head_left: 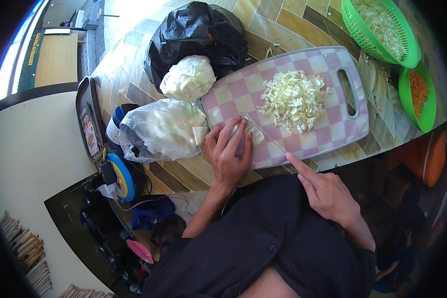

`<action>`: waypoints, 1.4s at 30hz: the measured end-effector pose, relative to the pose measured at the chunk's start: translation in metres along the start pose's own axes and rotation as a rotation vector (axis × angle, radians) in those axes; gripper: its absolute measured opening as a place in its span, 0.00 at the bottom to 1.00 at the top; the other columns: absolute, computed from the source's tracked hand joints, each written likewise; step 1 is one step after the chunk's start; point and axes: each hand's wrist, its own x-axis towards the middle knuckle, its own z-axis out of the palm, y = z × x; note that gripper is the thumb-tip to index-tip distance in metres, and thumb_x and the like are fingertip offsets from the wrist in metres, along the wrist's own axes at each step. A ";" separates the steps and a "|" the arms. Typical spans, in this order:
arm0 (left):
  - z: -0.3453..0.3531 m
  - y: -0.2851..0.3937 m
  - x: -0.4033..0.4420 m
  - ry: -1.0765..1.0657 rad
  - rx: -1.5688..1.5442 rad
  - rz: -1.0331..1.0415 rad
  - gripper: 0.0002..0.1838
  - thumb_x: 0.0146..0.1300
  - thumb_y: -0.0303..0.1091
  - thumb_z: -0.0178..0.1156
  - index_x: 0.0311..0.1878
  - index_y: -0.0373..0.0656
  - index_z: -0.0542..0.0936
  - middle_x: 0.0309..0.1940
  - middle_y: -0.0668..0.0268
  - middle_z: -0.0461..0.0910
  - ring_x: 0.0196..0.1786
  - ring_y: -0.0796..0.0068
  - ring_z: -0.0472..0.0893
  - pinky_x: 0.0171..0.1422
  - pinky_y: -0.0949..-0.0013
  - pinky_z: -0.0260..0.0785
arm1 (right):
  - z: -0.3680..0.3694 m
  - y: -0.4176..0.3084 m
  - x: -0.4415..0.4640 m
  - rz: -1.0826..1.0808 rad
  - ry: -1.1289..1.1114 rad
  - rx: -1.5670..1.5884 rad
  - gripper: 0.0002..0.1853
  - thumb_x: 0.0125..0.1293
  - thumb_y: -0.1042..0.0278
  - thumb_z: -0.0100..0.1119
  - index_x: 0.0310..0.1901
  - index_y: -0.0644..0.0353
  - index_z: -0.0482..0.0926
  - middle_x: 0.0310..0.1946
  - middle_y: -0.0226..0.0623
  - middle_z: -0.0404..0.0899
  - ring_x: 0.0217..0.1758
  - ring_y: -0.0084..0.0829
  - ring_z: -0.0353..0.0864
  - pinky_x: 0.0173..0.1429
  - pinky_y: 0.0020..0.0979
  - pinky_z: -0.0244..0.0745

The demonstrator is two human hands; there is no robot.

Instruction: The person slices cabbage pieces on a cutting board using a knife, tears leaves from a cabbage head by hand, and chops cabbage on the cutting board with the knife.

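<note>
Leftmost, well apart from the checkered cutting board (337, 126), lies a dark tray (88, 130) with something printed in it. Between that and the board, a clear plastic bag (159, 130) slumps, crumpled around pale contents I can't make out. Beyond it, by the board's far left corner, sits my big cabbage (187, 79), creamy white, rounded and wrinkled, against a shiny black plastic bag (198, 35).

My left hand (228, 156) reaches over the board's near left part, fingers apart and bent, their tips at a cabbage piece (255, 133) that lies flat on the board, pale and layered. A knife (278, 145) slants beside that piece, its thin blade running toward my right hand (328, 193) at the board's near edge. That hand is closed around the knife, index finger stretched out along it; the handle is hidden in my grip.

Past the blade, the chopped cabbage (293, 102) makes a loose heap about mid-board, small flat bits of white and yellow-green, a few strays at its rim. Off the board's far right corner, a green basket (409, 49) holds more pale chopped bits, and just beside it a green bowl (428, 111) holds fine orange shreds.
</note>
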 end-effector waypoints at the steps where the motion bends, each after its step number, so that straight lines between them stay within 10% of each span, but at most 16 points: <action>1: 0.001 -0.001 0.000 0.005 -0.007 0.004 0.19 0.63 0.31 0.74 0.58 0.45 0.90 0.60 0.68 0.86 0.59 0.57 0.76 0.67 0.58 0.66 | 0.000 0.000 0.001 -0.009 0.006 -0.007 0.33 0.80 0.65 0.51 0.83 0.32 0.60 0.24 0.60 0.81 0.30 0.63 0.84 0.38 0.61 0.78; 42: 0.001 -0.001 0.000 0.034 -0.037 -0.009 0.18 0.60 0.28 0.75 0.55 0.46 0.91 0.59 0.67 0.87 0.57 0.56 0.77 0.66 0.59 0.68 | -0.016 0.008 -0.027 0.049 -0.103 -0.127 0.35 0.80 0.66 0.54 0.84 0.32 0.58 0.20 0.57 0.79 0.28 0.62 0.83 0.36 0.59 0.78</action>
